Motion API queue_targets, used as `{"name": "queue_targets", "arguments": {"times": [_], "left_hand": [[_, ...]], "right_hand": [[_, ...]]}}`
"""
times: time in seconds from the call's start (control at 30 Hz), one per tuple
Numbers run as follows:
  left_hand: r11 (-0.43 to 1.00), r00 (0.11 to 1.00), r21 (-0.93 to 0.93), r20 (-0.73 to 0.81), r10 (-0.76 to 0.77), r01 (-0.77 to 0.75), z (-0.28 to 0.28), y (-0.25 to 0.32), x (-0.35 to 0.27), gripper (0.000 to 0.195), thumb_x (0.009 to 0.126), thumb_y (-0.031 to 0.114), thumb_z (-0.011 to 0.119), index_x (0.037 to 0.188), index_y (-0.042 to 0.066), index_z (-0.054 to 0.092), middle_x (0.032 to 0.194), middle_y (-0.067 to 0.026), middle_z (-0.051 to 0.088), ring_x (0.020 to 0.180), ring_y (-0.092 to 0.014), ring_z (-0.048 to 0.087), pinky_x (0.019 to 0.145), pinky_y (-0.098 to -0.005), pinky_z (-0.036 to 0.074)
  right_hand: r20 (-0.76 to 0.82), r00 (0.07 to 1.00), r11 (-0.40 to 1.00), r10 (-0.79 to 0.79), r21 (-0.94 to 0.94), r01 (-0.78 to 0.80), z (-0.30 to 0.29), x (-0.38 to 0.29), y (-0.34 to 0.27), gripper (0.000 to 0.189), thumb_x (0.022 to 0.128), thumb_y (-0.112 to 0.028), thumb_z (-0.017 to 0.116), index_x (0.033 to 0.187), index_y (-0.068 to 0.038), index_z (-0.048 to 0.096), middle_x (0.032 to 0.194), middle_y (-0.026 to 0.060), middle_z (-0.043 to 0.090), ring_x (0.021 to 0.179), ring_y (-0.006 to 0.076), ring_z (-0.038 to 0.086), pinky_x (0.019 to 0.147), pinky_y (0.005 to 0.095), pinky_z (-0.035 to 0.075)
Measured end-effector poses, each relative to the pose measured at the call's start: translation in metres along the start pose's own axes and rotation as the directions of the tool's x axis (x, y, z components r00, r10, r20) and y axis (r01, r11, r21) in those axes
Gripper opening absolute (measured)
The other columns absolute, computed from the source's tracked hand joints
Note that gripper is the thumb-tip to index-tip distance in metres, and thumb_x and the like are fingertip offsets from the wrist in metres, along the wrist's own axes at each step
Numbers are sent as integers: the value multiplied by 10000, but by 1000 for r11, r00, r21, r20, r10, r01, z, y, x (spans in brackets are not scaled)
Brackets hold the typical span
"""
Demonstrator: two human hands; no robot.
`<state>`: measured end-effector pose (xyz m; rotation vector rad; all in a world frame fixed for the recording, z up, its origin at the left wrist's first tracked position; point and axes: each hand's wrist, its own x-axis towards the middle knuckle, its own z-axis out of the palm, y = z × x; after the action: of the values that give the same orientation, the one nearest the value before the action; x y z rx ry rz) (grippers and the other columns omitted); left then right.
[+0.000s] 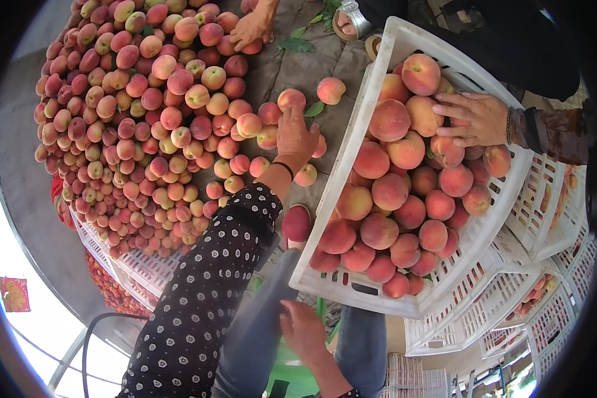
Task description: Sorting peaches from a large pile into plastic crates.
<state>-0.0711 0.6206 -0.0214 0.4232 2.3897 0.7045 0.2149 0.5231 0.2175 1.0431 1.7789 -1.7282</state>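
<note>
My left hand [298, 137], in a black sleeve with white flower prints, reaches out over the peaches on the ground. Its fingertips overlap the near side of a red-yellow peach [292, 95]; whether they grip it I cannot tell. More peaches [249, 125] lie beside and under this hand. Low in the view, my right hand [306, 331] hangs over my lap with its fingers loosely bent and nothing visible in it. A white plastic crate [348, 298] heaped with large peaches [389, 192] stands tilted at the right of my hands.
A large peach pile [144, 99] covers the left side. Another person's hand [470, 119] touches peaches in the crate; a further hand [253, 27] reaches into the pile from above. White crates [492, 283] stand at the right. My red shoe [296, 224] is beside the crate.
</note>
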Motion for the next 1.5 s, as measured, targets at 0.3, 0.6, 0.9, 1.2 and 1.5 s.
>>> {"name": "queue_targets", "arguments": {"times": [0.3, 0.6, 0.9, 1.2, 1.5], "left_hand": [[769, 990, 629, 130, 46, -118, 10, -37, 79, 549, 835, 170, 656, 1350, 197, 468, 1281, -156, 498, 1202, -369, 507, 1014, -463, 419], [741, 957, -614, 254, -143, 274, 1, -26, -6, 559, 844, 434, 669, 1285, 137, 495, 1070, -98, 597, 932, -278, 601, 799, -426, 495], [-170, 733, -719, 621, 277, 673, -93, 67, -117, 729, 911, 722, 363, 1133, 43, 505, 773, -111, 572, 392, -122, 379, 399, -255, 307], [307, 837, -835, 521, 167, 458, -36, 161, -156, 707, 889, 622, 601, 1264, 50, 424, 1058, -126, 568, 755, -161, 600, 661, -289, 524], [877, 900, 203, 80, 429, -436, 46, 180, -159, 726, 721, 100, 776, 1349, 54, 415, 1381, -215, 378, 1296, -382, 389, 1059, -477, 352]], "right_hand": [[-57, 995, 995, -80, 47, 82, -39, -3, 7, 339, 828, -97, 683, 1157, -58, 608, 901, 108, 641, 754, 313, 629, 681, 413, 517], [4, 994, 988, -112, 104, 111, -26, -6, -8, 330, 827, -93, 678, 1149, -62, 615, 906, 116, 632, 764, 318, 628, 688, 408, 518], [-42, 989, 984, -142, 103, 146, -13, -15, -7, 286, 834, -119, 669, 1115, -81, 628, 891, 120, 625, 759, 330, 636, 691, 428, 522], [-188, 971, 973, -149, 147, 177, -3, -27, 8, 299, 775, -62, 659, 1073, -65, 629, 851, 125, 632, 736, 327, 641, 681, 426, 541], [-146, 989, 976, -34, 210, 64, 0, -44, 15, 146, 706, -59, 673, 849, -36, 652, 886, 145, 652, 721, 330, 651, 623, 423, 542]]}}
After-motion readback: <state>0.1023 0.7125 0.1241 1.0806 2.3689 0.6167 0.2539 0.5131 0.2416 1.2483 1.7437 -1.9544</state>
